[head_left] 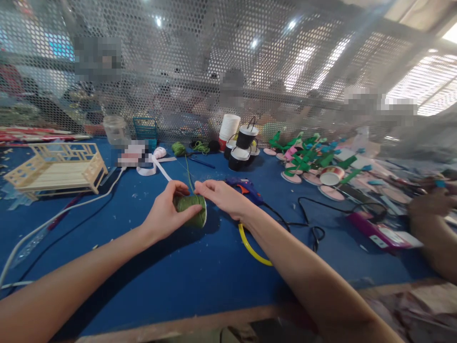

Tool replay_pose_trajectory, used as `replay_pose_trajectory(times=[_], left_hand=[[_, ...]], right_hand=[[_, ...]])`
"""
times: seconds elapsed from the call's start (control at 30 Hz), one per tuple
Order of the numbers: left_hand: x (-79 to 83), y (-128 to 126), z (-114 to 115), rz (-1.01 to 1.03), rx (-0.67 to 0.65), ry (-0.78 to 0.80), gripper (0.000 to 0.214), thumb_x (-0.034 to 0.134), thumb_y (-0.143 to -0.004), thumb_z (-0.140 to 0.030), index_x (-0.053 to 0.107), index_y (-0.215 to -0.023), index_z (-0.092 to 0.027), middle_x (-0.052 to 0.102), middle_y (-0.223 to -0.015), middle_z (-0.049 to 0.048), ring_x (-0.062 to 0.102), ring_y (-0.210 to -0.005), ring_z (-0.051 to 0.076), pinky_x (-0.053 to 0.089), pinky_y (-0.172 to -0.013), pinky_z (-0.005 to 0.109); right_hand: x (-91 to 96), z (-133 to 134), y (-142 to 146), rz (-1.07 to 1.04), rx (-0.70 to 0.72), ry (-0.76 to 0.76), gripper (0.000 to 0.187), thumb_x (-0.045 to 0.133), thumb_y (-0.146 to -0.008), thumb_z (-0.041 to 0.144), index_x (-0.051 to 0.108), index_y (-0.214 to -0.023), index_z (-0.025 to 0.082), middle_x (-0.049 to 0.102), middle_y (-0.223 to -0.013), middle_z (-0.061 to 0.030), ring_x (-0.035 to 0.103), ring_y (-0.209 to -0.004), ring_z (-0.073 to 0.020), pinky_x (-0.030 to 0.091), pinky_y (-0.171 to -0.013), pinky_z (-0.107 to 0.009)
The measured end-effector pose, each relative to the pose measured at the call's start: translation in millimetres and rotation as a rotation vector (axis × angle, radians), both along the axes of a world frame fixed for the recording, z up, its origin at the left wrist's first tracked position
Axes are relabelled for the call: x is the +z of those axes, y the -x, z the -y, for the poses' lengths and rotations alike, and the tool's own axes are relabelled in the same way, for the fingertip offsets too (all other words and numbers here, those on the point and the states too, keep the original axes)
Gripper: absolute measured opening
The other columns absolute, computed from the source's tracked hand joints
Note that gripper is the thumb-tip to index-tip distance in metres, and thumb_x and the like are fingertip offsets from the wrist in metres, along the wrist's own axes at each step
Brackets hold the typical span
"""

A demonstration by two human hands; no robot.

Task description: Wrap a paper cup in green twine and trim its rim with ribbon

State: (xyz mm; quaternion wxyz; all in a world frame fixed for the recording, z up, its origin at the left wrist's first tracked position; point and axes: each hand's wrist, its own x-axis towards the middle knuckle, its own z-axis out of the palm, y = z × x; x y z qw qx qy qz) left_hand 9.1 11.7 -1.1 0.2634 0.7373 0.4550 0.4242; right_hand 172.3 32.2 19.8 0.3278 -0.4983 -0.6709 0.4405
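My left hand (164, 213) is wrapped round a small cup covered in green cord (193, 209), held just above the blue table (185, 276). My right hand (223, 196) pinches the green cord (188, 176) at the cup's top edge; the strand runs back toward a green cord ball (178, 148). A blue glue gun (246, 188) lies just behind my right hand, and a yellow curved strip (250, 247) lies under my right forearm.
A small wooden bench model (57, 166) stands at the left. Black-and-white cups (241, 147) and stacked white cups (229, 126) stand at the back. Green and pink paper pieces (307, 159) lie at the right with black cables (314, 224). Another person's hand (428, 205) works at far right. Perforated mesh (228, 66) closes the back.
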Motion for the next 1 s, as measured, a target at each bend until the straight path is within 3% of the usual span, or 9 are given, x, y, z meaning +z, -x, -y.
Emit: replay_pose_trajectory(times=[0.13,0.23,0.43,0.53,0.63,0.77,0.9,1.0], left_hand=[[0.2,0.5,3.8,-0.174,0.006,-0.16,0.037,0.065,-0.065,-0.036,0.044,-0.092,-0.019,0.055,-0.087,0.0038,0.056,-0.079,0.019,0.046,-0.068,0.032],[-0.8,1.5,4.2,-0.246,0.003,-0.251,0.037,0.065,-0.067,-0.036,0.044,-0.093,-0.018,0.054,-0.088,0.0038,0.056,-0.08,0.018,0.047,-0.068,0.031],[-1.9,3.5,1.8,-0.246,0.031,-0.311,0.039,0.065,-0.068,-0.036,0.043,-0.095,-0.018,0.054,-0.088,0.0038,0.056,-0.081,0.019,0.047,-0.07,0.032],[-2.4,4.8,1.2,-0.282,-0.024,-0.403,0.041,0.065,-0.069,-0.038,0.042,-0.097,-0.019,0.053,-0.091,0.0053,0.055,-0.084,0.02,0.046,-0.072,0.034],[-2.9,6.2,0.7,-0.324,-0.085,-0.468,0.042,0.064,-0.07,-0.04,0.041,-0.099,-0.02,0.053,-0.096,0.0079,0.053,-0.091,0.022,0.045,-0.077,0.036],[-2.3,7.3,0.0,-0.305,-0.099,-0.441,0.041,0.065,-0.068,-0.041,0.043,-0.097,-0.021,0.055,-0.096,0.0081,0.053,-0.092,0.023,0.044,-0.079,0.037],[-0.5,6.1,0.4,-0.227,-0.087,-0.384,0.038,0.067,-0.066,-0.038,0.047,-0.092,-0.019,0.056,-0.093,0.0078,0.054,-0.089,0.022,0.044,-0.078,0.036],[0.7,4.3,0.2,-0.164,-0.045,-0.257,0.032,0.065,-0.067,-0.038,0.051,-0.087,-0.017,0.057,-0.085,0.0063,0.055,-0.081,0.021,0.044,-0.072,0.034]], right_hand=[[-1.1,3.4,3.9,-0.054,0.08,0.076,0.024,0.064,-0.067,0.038,0.055,-0.07,0.016,0.055,-0.068,0.0019,0.049,-0.064,-0.011,0.037,-0.06,-0.024],[-1.9,2.1,5.2,-0.113,0.062,0.094,0.015,0.063,-0.067,0.028,0.055,-0.068,0.016,0.055,-0.068,0.0018,0.049,-0.062,-0.0101,0.038,-0.063,-0.025],[4.5,-1.1,-2.9,-0.019,-0.111,-0.111,0.031,0.049,-0.078,0.046,0.056,-0.071,0.016,0.053,-0.064,0.0004,0.047,-0.062,-0.0124,0.036,-0.059,-0.026],[5.7,0.1,-4.3,0.014,-0.023,-0.042,0.036,0.051,-0.075,0.051,0.06,-0.068,0.016,0.055,-0.063,-0.0001,0.049,-0.064,-0.0138,0.036,-0.059,-0.026],[2.8,-0.6,-1.0,-0.147,0.063,0.085,0.029,0.061,-0.069,0.045,0.062,-0.069,0.017,0.058,-0.066,0.0003,0.052,-0.066,-0.0131,0.039,-0.066,-0.027],[-0.1,-5.2,3.2,-0.462,-0.002,0.235,0.018,0.072,-0.059,0.028,0.06,-0.067,0.016,0.06,-0.069,0.0013,0.053,-0.067,-0.0103,0.04,-0.072,-0.026],[3.3,-7.6,1.0,-0.653,-0.065,0.311,0.015,0.063,-0.069,0.031,0.058,-0.072,0.017,0.062,-0.073,0.0001,0.056,-0.071,-0.0099,0.04,-0.072,-0.026],[6.3,-7.5,-1.6,-0.717,-0.054,0.304,0.012,0.063,-0.068,0.024,0.057,-0.075,0.017,0.063,-0.075,0.0001,0.058,-0.073,-0.0102,0.042,-0.07,-0.026]])
